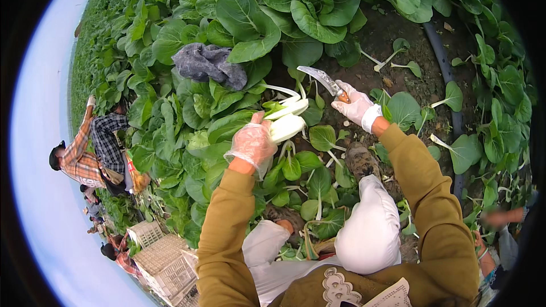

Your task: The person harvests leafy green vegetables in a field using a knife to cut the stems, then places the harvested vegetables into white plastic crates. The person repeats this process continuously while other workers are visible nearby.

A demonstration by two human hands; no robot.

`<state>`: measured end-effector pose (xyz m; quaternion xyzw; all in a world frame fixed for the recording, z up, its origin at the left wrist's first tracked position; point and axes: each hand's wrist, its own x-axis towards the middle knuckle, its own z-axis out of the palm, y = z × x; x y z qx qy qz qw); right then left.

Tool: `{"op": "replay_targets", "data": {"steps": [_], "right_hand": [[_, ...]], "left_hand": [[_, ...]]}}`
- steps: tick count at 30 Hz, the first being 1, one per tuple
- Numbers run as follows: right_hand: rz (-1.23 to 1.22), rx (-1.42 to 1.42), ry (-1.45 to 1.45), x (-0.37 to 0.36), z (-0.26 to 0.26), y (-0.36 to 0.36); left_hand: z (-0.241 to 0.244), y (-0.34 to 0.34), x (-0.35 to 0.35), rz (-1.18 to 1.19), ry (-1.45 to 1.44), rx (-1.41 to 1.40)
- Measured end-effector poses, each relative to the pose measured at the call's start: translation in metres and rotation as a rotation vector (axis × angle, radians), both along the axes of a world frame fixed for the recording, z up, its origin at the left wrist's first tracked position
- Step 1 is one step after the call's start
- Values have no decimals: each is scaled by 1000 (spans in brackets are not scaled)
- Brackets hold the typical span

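Gloved in clear plastic, my left hand (254,143) grips a head of bok choy (288,128) by its stems. The pale cut base points to the right, and the leaves are partly hidden behind the hand. My right hand (355,104), also in a thin glove, holds a curved harvesting knife (320,80) by its wooden handle. Its soiled blade points up and to the left, apart from the bok choy. Trimmed leaves (322,138) lie on the ground below and between the hands. A dark grey cloth (210,65) rests on the standing plants beyond my left hand.
Uncut bok choy (313,0) grows ahead and to the left. A black irrigation hose (443,59) runs along the soil at right. Plastic crates (164,260) stand at lower left. A person in a plaid shirt (83,160) crouches at left; another person's hand (480,243) shows at lower right.
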<state>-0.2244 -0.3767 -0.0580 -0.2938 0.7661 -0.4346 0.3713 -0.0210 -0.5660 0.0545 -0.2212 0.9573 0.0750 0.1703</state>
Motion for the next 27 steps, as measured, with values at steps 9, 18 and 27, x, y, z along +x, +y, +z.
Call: {"op": "replay_targets", "data": {"steps": [9,18,27], "right_hand": [[5,-1034,-912,59,167,8],[1,-685,-595,71,259,3],[304,-713,-772,144,317,-33]], "left_hand": [[149,72,16,408,509,1214],[183,109,56,533,781,1308],[204,111,101,365,1030,1216]]}}
